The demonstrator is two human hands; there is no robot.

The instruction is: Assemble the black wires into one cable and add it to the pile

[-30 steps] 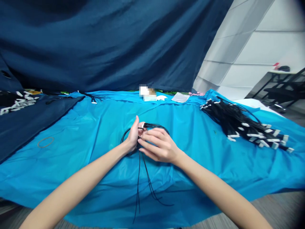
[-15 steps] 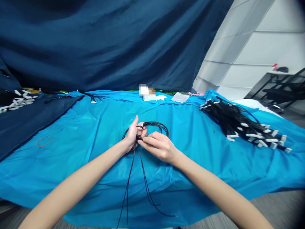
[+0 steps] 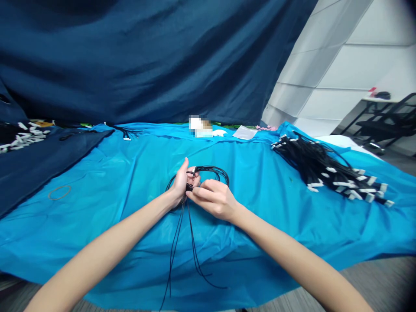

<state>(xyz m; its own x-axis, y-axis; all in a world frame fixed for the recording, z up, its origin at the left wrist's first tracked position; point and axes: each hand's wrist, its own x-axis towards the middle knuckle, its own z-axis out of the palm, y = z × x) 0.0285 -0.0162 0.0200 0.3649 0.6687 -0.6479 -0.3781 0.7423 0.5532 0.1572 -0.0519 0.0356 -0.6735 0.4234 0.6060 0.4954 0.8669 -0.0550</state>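
Observation:
A coil of thin black cable (image 3: 216,169) is held above the blue cloth. My left hand (image 3: 182,184) is closed round the coil's left side, thumb pointing up, with a small white piece (image 3: 192,170) showing by its fingers. My right hand (image 3: 214,197) pinches at the dark part of the cable just in front of the left palm; its fingertips partly hide what they grip. Several loose cable ends (image 3: 191,242) hang down from between the hands toward the near edge of the cloth.
Blue cloth (image 3: 136,242) covers the table. On the right lies a heap of black cables with white connectors (image 3: 325,164); another pile of white connectors (image 3: 29,136) is at far left. A thin ring (image 3: 59,192) lies at left. A plastic bag (image 3: 245,132) sits at the back.
My right fingertips have shifted slightly left, closer to my left palm. The hanging cable ends have swung a little to the left. My left hand keeps its hold.

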